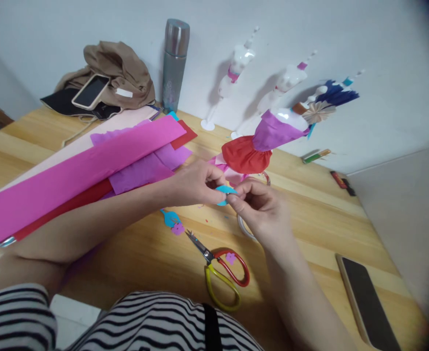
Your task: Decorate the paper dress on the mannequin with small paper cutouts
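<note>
Pink paper strip: lay at nine to ten o'clock of the blue paper piece (220,196) (twelve being the top of the view), above a purple sheet (144,170).
Brown cloth: sat bunched at ten to eleven (122,73), with a pale-edged phone (91,91) near its front.
Blue cut-out: lay on the desk (144,258) at eight to nine (170,219), a purple flower (177,228) touching it.
Grey bottle: stood upright at eleven (176,73), near the wall.
Left hand: came in from nine (195,183), thumb and fingers clamped on the blue paper piece's left side.
Scissors: rested at six to seven, blades a little apart (207,256), untouched; another purple flower (231,258) showed within the red handle loop.
Blue paper piece: was held over the desk, between the hands; the step looked like fine two-handed fingering of its right edge. The next move seemed to call for a light, steady pinch, the piece being small and thin.
Right hand: reached in from four (263,204), thumb and fingers closed on that edge; whether they pinched something else too, I could not tell.
Dressed figure: leaned between one and two, in a purple top and red skirt (280,131).
Dark-screened phone: lay at four, near the desk's right side (367,302).
</note>
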Motion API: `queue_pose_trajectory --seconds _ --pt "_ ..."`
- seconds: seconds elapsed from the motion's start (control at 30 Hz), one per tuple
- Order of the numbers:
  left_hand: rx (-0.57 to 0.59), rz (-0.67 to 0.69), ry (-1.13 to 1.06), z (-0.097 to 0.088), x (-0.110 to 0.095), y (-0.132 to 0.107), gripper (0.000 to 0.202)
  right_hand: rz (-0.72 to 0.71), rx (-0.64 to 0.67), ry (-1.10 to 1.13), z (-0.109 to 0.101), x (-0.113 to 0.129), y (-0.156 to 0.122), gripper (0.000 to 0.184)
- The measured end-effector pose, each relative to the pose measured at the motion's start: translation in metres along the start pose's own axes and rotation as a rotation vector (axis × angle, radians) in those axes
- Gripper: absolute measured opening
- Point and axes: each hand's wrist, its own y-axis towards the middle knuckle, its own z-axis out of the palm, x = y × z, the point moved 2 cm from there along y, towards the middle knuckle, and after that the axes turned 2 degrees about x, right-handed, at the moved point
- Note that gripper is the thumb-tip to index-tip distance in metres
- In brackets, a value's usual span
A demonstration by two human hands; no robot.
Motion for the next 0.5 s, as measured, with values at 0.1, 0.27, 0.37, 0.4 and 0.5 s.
queue_pose_trajectory --seconds 0.1,0.27,0.37,0.4,0.5 --pt "-0.009 -0.004 0.055 -0.002 -0.004 -0.002 0.012 -0.054 -0.023 -0.074 -0.001 0.002 -0.001 0.015" --pt "-0.047 -0.033 0.061 -0.006 -0.016 -0.004 0.028 -0.122 -0.038 -0.178 0.000 0.012 -0.004 0.016" --pt "-0.166 -0.131 -0.109 -0.013 -0.016 -0.002 0.032 -0.139 -0.027 -0.205 -0.001 0.016 -0.005 0.017" --pt "-0.233 -0.188 -0.177 -0.017 -0.012 0.000 0.037 -0.149 -0.029 -0.211 -0.003 0.016 -0.005 0.018" --pt "-0.349 -0.287 -0.256 -0.028 0.004 0.006 0.044 -0.174 -0.039 -0.227 -0.007 0.016 -0.004 0.018"
